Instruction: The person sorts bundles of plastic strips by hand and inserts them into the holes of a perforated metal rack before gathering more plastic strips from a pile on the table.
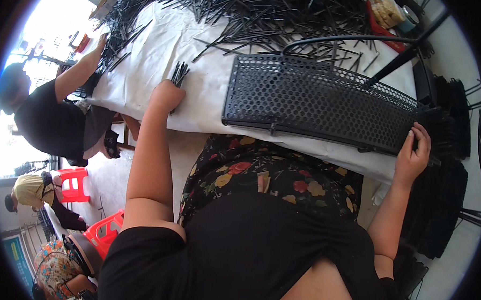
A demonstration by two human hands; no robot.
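My left hand [167,96] is closed around a small bundle of thin black strips [179,73], whose ends stick up past the fingers over the white-covered table. In front of me, at the table's near edge, lies a long black perforated basket [319,101] with rows of round holes. My right hand [414,156] grips its right end, the fingertips on the dark edge and the thumb beside them. What lies beneath those fingers is hidden.
Loose black strips [299,13] heap across the far side of the white table cover [155,41]. A dark rod [408,46] rises over the basket. At the far right stands a red tray [381,30] with a bag and a tin. A co-worker [51,112] sits at left, near red stools [73,185].
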